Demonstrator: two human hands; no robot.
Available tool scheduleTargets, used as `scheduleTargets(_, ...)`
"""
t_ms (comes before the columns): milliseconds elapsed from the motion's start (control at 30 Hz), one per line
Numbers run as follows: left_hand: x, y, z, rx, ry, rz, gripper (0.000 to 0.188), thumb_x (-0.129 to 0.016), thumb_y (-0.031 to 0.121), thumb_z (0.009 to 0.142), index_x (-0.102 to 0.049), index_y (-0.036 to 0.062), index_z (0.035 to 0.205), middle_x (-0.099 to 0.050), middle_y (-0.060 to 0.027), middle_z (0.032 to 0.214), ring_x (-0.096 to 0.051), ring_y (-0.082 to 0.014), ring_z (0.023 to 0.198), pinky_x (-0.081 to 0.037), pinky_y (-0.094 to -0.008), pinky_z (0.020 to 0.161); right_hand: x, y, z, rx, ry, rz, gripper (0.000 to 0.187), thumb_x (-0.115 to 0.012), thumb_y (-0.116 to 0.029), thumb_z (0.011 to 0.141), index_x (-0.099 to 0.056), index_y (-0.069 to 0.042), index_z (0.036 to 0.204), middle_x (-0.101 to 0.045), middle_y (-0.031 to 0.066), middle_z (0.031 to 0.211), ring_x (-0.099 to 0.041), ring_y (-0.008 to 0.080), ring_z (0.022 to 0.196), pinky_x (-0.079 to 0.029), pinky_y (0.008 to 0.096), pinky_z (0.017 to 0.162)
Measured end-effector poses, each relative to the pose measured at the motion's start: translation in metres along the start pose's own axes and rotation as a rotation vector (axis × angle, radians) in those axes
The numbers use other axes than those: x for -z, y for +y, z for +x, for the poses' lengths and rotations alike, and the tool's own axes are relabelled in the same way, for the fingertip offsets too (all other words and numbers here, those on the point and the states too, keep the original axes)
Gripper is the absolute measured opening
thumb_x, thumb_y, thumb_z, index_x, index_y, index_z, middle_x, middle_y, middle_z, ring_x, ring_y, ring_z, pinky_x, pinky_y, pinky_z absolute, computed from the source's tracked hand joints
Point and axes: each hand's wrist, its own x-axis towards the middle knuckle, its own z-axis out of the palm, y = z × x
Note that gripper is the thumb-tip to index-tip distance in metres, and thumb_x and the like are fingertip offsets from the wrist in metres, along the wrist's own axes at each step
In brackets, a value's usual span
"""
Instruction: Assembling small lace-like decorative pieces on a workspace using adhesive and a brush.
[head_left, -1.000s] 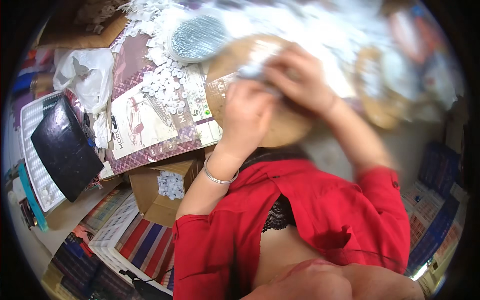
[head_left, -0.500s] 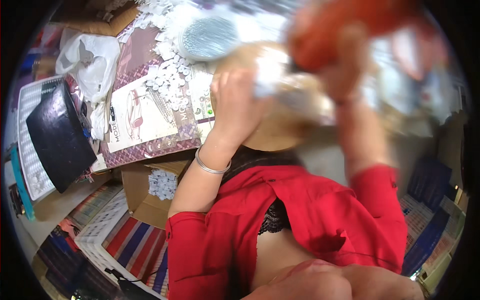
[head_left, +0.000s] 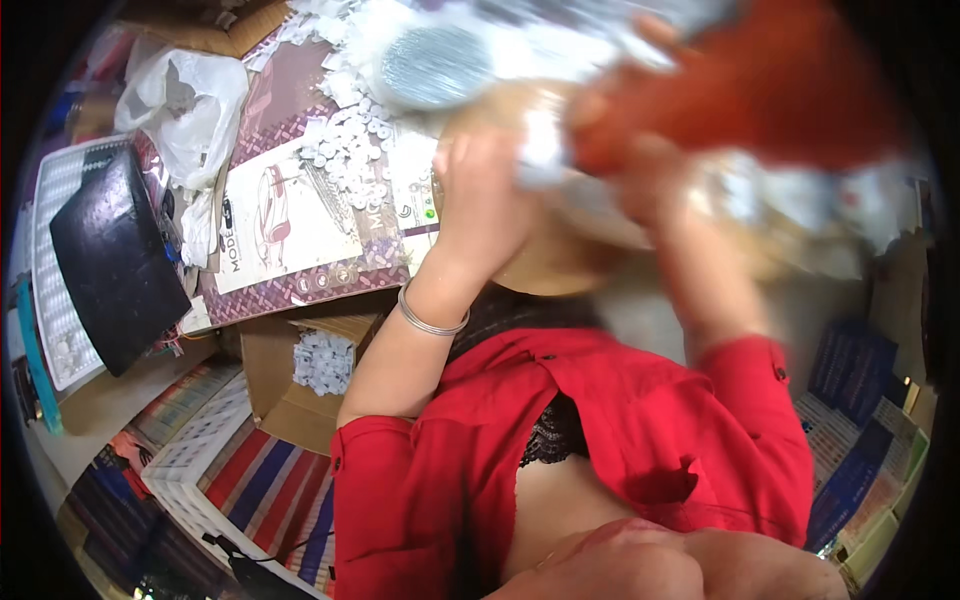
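A bulky red-orange tool [head_left: 770, 90], smeared by motion, is in my right hand [head_left: 650, 180]. Its kind is too blurred to name. Its left end comes close to a small white piece [head_left: 542, 150]. My left hand [head_left: 485, 200], with a silver bangle at the wrist, has its fingers curled around that piece; the exact grip is partly hidden. Both hands are over a round brown board [head_left: 555, 265] at the table's near edge. Just beyond lies a round clear-topped container [head_left: 435, 65] of thin grey pieces.
Many small white plastic parts [head_left: 350, 145] lie heaped on the patterned table cover [head_left: 300, 290]. To the left are a white plastic bag [head_left: 190, 110], a black curved panel [head_left: 120, 260] and a white basket [head_left: 62, 330]. Below the table edge sits an open cardboard box [head_left: 275, 390] holding grey-white pieces.
My right hand and the red-orange tool have come down and slightly left, nearer the white piece. My left hand stays almost in place; the whole view has shifted a little.
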Motion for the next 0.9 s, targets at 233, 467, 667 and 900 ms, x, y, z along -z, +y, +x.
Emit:
scheduleTargets(233, 0.005, 0.002, 0.001, -0.004, -0.023, 0.023, 0.043, -0.085, 0.02, 0.062, -0.064, 0.0079, 0.098, -0.06, -0.008, 0.101, -0.055, -0.03, 0.099, -0.039, -0.0423, 0.087, -0.01, -0.006, 0.002, 0.152, -0.097, -0.182, 0.035, -0.068, -0.03, 0.089, -0.054, 0.002, 0.097, -0.056, 0.0045, 0.064, -0.057, 0.0175, 0.062, -0.048, 0.0307, 0.064)
scheduleTargets(467, 0.148, -0.021, -0.019, 0.102, -0.671, -0.127, 0.05, -0.088, 0.024, 0.061, -0.069, 0.002, 0.101, -0.063, -0.0135, 0.089, -0.06, -0.0328, 0.088, -0.048, -0.0399, 0.079, 0.016, -0.054, 0.045, -0.084, 0.118, 0.033, 0.041, -0.064, -0.04, 0.091, -0.06, 0.001, 0.09, -0.063, 0.0141, 0.076, -0.06, 0.0218, 0.065, -0.048, 0.032, 0.059)
scheduleTargets(667, 0.191, -0.058, -0.022, 0.382, -0.317, 0.041, 0.017, -0.064, 0.005, 0.088, -0.068, -0.0025, 0.102, -0.065, -0.0158, 0.091, -0.064, -0.0289, 0.08, -0.05, -0.0352, 0.076, -0.011, -0.076, 0.069, 0.312, 0.184, -0.377, 0.019, -0.066, -0.018, 0.08, -0.064, -0.003, 0.092, -0.065, 0.0116, 0.082, -0.062, 0.0257, 0.074, -0.049, 0.0359, 0.067)
scheduleTargets(900, 0.135, -0.137, 0.012, 0.04, -0.013, 0.254, 0.019, -0.063, -0.003, 0.083, -0.069, -0.0007, 0.101, -0.066, -0.017, 0.096, -0.064, -0.036, 0.088, -0.051, -0.0393, 0.079, -0.121, 0.056, 0.084, 0.127, -0.606, -1.473, 0.016, -0.069, -0.011, 0.074, -0.073, -0.009, 0.089, -0.069, 0.0061, 0.086, -0.062, 0.0255, 0.087, -0.046, 0.0384, 0.08)
